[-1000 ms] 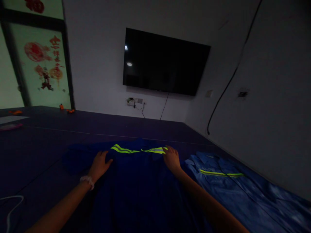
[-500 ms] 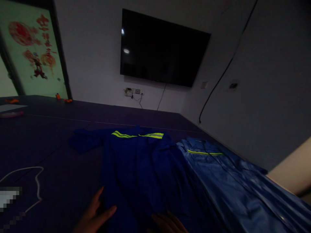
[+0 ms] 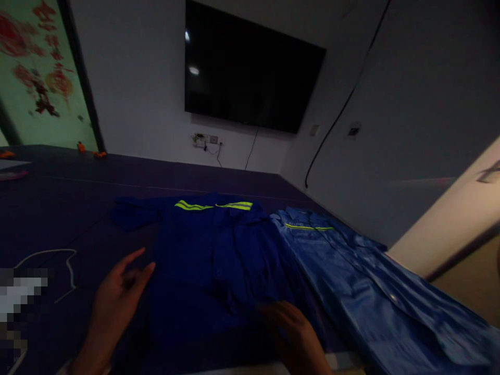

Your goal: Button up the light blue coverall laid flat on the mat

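Two garments lie side by side on the dark purple surface: a dark blue one in front of the person, its yellow-green chest bands across the far end, and a lighter blue one to its right, close against its edge; whether they overlap is hard to tell. The left hand is just beside the dark garment's left edge, thumb and forefinger spread with a gap between them. The right hand is over the garment's lower right part, blurred, and I cannot tell whether it pinches any cloth. Left of the left hand, a white cable curves over the surface, near a pixelated patch that hides what is there. Small orange objects lie by the far wall, well apart from the clothes, below and left of a wall-mounted television.
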Tool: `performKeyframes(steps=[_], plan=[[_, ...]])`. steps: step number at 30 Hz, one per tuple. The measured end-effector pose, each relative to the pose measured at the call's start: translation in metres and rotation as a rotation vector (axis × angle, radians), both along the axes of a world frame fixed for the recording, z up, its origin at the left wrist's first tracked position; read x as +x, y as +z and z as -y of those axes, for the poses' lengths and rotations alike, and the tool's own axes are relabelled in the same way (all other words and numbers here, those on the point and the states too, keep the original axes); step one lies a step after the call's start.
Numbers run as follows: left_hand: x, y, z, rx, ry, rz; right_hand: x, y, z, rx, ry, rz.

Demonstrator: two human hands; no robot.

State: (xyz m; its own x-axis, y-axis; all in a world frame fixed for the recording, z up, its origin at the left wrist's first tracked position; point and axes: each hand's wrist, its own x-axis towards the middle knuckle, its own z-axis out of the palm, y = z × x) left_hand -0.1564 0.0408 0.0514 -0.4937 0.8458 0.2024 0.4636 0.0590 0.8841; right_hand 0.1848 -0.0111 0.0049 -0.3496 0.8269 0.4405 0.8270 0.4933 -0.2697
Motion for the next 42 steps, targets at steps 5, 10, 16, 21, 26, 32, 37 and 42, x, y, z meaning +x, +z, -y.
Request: performKeyframes(steps=[5, 10, 16, 21, 26, 32, 37, 42], plan=[[-0.013, -0.011, 0.016, 0.044, -0.092, -0.196, 0.108, -0.019, -0.015, -0.047, -0.624, 0.113], [0.019, -0.043, 0.006, 0.028, -0.567, -0.451, 0.164, -0.056, -0.030, -0.283, -0.825, 0.330], [0.044, -0.080, 0.001, -0.037, -0.892, -0.731, 0.170, -0.043, -0.052, -0.323, -0.772, 0.469], [0.044, -0.088, 0.006, 0.027, -0.937, -0.837, 0.167, -0.025, -0.075, -0.339, -0.703, 0.382], [0.043, -0.087, 0.007, 0.041, -0.940, -0.835, 0.141, -0.020, -0.094, -0.367, -0.744, 0.329], [0.043, -0.087, 0.007, 0.040, -0.939, -0.821, 0.140, 0.028, -0.118, -0.406, -0.856, 0.255], [0.042, -0.090, 0.005, 0.056, -0.954, -0.847, 0.134, 0.126, -0.146, -0.205, -0.886, 0.194], [0.043, -0.092, 0.004, 0.058, -0.938, -0.851, 0.063, 0.181, -0.136, -0.103, -0.644, 0.138]])
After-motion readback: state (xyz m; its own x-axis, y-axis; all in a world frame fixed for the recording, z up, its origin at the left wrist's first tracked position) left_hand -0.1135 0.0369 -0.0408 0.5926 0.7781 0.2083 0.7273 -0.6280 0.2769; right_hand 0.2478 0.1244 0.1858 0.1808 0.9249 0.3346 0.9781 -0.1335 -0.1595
